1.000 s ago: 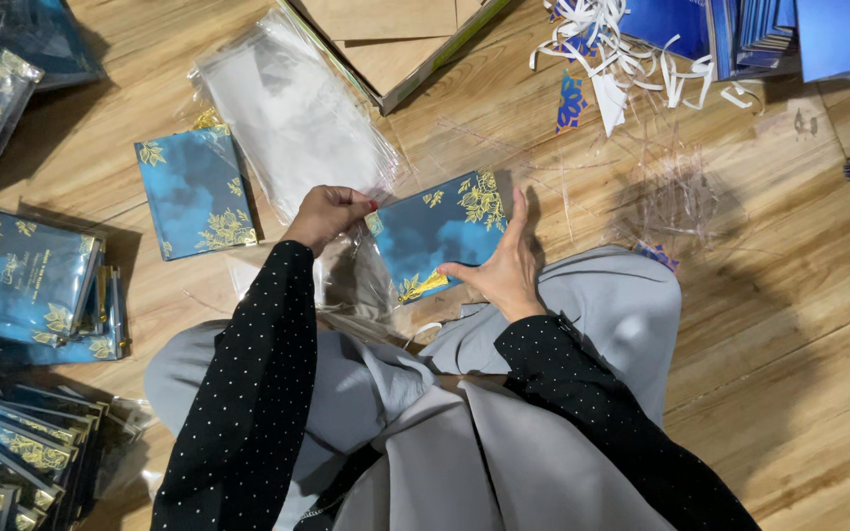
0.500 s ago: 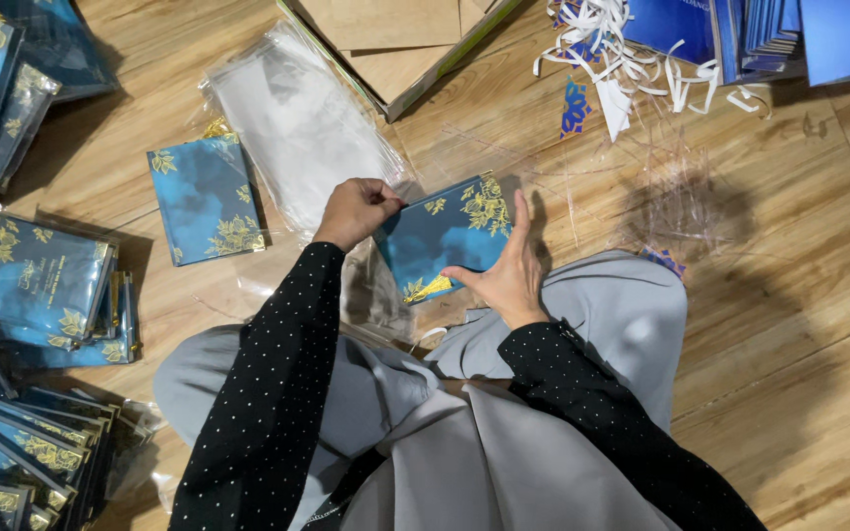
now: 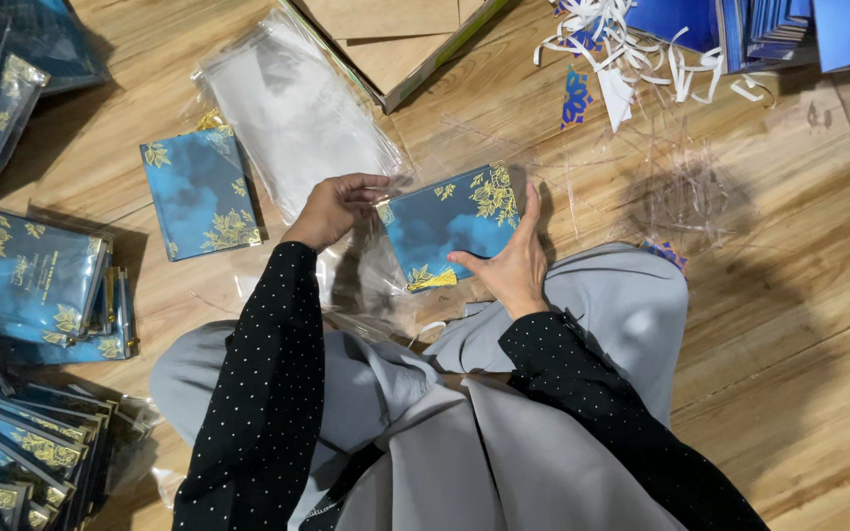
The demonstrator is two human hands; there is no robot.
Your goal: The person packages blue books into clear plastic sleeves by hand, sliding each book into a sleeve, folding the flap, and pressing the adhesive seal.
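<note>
The left hand (image 3: 332, 208) moved up a bit; both hands, right hand (image 3: 509, 264) too, clamp the blue card (image 3: 450, 228). Bare floor (image 3: 799, 324) at three o'clock.

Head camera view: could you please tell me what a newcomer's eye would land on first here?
First, the blue card with gold flowers at the centre, held between the left hand and the right hand above the lap, beside a clear plastic sleeve. Next, the stacks of matching blue cards on the wooden floor at the left. A tangle of white paper strips lies at the top right.
</note>
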